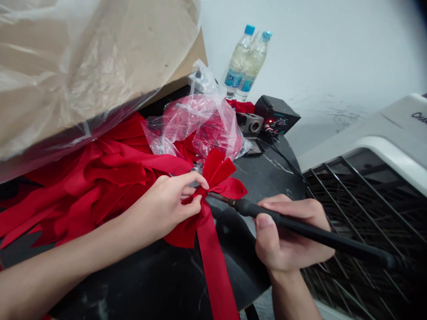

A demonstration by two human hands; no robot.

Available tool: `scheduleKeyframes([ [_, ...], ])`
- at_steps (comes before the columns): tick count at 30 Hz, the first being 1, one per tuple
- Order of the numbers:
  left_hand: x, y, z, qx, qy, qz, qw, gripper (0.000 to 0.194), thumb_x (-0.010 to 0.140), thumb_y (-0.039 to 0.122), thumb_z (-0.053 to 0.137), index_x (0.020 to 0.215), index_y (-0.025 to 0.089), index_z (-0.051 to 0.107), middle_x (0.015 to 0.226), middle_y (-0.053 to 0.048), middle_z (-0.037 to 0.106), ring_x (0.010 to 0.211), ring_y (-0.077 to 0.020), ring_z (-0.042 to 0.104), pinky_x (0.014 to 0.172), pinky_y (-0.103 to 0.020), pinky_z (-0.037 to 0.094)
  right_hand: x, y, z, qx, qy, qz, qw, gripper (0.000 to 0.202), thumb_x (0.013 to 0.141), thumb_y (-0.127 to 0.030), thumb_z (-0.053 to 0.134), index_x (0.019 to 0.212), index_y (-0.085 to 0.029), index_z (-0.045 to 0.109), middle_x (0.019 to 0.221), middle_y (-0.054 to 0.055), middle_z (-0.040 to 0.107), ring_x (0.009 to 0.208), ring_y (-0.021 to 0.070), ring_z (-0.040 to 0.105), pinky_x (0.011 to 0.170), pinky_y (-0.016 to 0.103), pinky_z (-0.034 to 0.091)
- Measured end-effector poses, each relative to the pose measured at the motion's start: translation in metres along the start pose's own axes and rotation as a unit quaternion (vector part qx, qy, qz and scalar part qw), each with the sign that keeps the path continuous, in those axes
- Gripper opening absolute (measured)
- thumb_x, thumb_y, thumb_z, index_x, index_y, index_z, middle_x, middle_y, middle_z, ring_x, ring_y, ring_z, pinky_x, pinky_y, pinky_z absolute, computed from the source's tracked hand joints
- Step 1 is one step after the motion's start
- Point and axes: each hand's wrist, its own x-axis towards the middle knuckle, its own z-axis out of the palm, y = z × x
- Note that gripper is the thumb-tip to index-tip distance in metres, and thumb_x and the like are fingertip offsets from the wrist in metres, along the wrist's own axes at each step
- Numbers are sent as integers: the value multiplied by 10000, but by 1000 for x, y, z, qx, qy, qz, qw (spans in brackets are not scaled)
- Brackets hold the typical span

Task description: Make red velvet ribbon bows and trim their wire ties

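My left hand (171, 198) pinches the middle of a red ribbon bow (216, 266) between thumb and fingers; one long tail hangs down over the table's front. In my right hand (290, 235) is a black-handled soldering iron (300, 229), gripped like a pen. Its metal tip reaches the centre of the bow, close to my left fingertips; whether it touches the fabric is hidden. More red ribbon bows (90, 178) lie heaped to the left, behind my left forearm. A soldering station (277, 116) with a lit red light stands at the back.
A round black marbled table (140, 284) lies beneath. Behind the bow is a clear plastic bag (203, 120) holding red material. Two water bottles (242, 66) stand by the wall. A plastic-covered cardboard box (100, 66) fills the upper left; a white appliance with a black grille (360, 213) stands right.
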Motion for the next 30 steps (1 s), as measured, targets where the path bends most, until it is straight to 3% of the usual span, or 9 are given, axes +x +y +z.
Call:
scheduleKeyframes([
  [16, -1, -1, 0, 18, -5, -12, 1000, 179, 892, 142, 583, 1038, 214, 658, 550, 130, 437, 512, -52, 406, 570, -158, 342, -1, 3, -5, 21, -65, -22, 997, 272, 717, -48, 701, 966, -148, 658, 775, -13, 626, 647, 153, 702, 532, 258, 565],
  [30, -1, 0, 0, 17, -5, -21, 1000, 176, 897, 171, 584, 1048, 223, 658, 560, 126, 484, 530, -55, 469, 602, -162, 366, -1, 1, -5, -10, -62, -21, 998, 241, 737, -78, 746, 944, -165, 657, 737, -29, 623, 584, 130, 682, 508, 233, 562],
])
